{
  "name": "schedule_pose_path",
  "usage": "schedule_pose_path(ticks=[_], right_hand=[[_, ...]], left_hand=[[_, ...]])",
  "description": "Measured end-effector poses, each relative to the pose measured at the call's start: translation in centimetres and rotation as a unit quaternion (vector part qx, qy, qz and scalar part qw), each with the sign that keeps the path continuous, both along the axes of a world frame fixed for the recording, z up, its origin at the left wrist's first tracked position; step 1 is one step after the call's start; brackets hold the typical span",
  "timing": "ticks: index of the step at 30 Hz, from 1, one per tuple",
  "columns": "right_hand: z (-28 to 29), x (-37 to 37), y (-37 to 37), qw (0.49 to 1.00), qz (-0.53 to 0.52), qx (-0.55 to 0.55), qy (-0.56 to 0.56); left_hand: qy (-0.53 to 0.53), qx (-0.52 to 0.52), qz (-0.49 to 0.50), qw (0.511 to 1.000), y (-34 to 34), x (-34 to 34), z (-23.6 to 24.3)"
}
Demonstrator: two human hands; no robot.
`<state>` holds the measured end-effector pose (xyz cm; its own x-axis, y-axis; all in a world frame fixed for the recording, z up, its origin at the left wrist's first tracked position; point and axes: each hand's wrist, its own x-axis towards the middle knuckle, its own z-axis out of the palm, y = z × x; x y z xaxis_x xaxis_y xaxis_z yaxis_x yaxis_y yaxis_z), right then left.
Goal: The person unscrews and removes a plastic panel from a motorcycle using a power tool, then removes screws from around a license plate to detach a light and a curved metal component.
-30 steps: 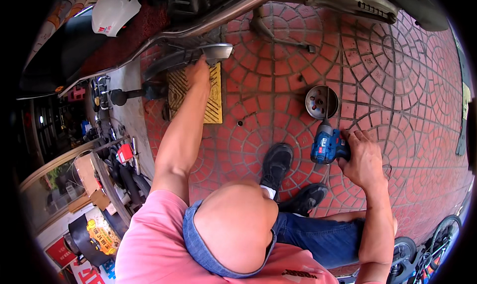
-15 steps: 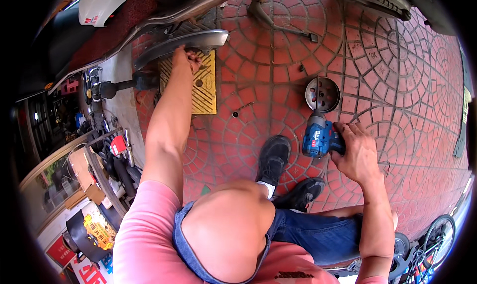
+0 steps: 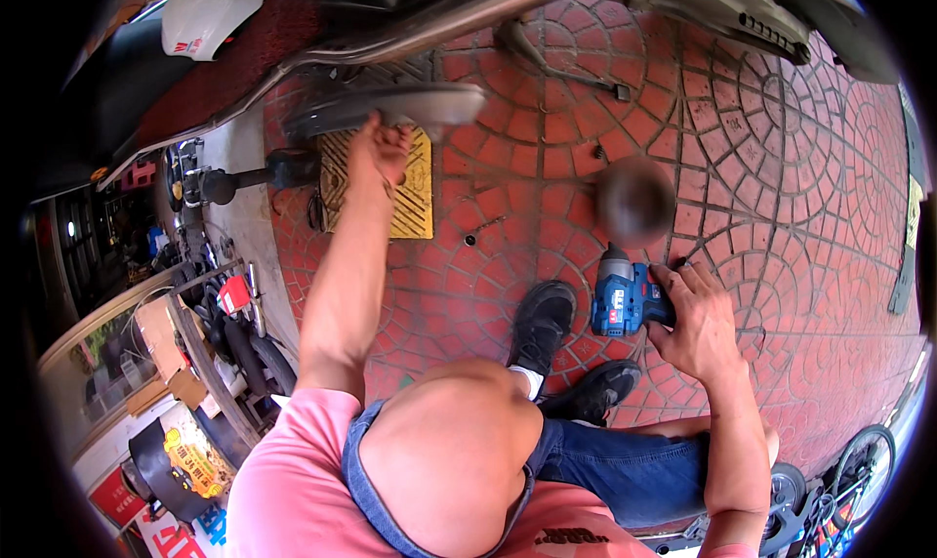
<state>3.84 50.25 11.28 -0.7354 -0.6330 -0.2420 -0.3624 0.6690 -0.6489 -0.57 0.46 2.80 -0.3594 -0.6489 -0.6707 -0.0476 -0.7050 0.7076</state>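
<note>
My left hand (image 3: 383, 156) is closed at the lower edge of a long, curved grey panel (image 3: 381, 105), shaped like a fender. Motion blurs the panel, which hangs over a ribbed yellow plate (image 3: 418, 202) on the floor. On the right, my right hand (image 3: 698, 314) grips the handle of a blue cordless driver (image 3: 625, 299), its nose pointing away from me. Just beyond that nose is a round metal bowl-shaped part (image 3: 634, 203), heavily blurred. Whether the driver's tip touches it I cannot tell.
A vehicle's underside edge (image 3: 429, 33) spans the top, with a metal stand leg (image 3: 566, 74) below it. Small dark pieces (image 3: 470, 240) lie on the red paving. My shoes (image 3: 545, 324) are near the driver. Shelving with clutter (image 3: 195, 353) stands left, a bicycle (image 3: 864, 470) lower right.
The grey panel has shifted right and slightly nearer with my left hand. The driver sits a little nearer me. The round part, sharp before, is now smeared by motion.
</note>
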Motion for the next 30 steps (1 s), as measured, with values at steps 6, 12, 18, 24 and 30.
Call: schedule_pose_path(ticks=[6, 12, 18, 24, 30], right_hand=[[-0.6, -0.2, -0.2, 0.999, -0.024, 0.030, 0.011], [-1.6, -0.5, 0.1, 0.998, -0.028, 0.035, 0.048], [-2.3, 0.6, -0.5, 0.998, -0.050, 0.011, 0.043], [-1.8, 2.1, -0.2, 0.997, -0.042, 0.020, 0.064], [-0.8, 4.6, -0.2, 0.994, -0.082, 0.044, 0.065]], left_hand=[[0.119, 0.097, -0.171, 0.973, 14.0, 11.5, 6.7], [0.147, 0.063, -0.206, 0.965, 16.3, 15.1, 7.9], [0.192, -0.028, -0.274, 0.942, 17.4, 16.4, 8.3], [0.135, -0.146, -0.319, 0.926, 17.7, 16.1, 6.0], [0.151, -0.104, -0.253, 0.950, 16.8, 15.7, 2.3]])
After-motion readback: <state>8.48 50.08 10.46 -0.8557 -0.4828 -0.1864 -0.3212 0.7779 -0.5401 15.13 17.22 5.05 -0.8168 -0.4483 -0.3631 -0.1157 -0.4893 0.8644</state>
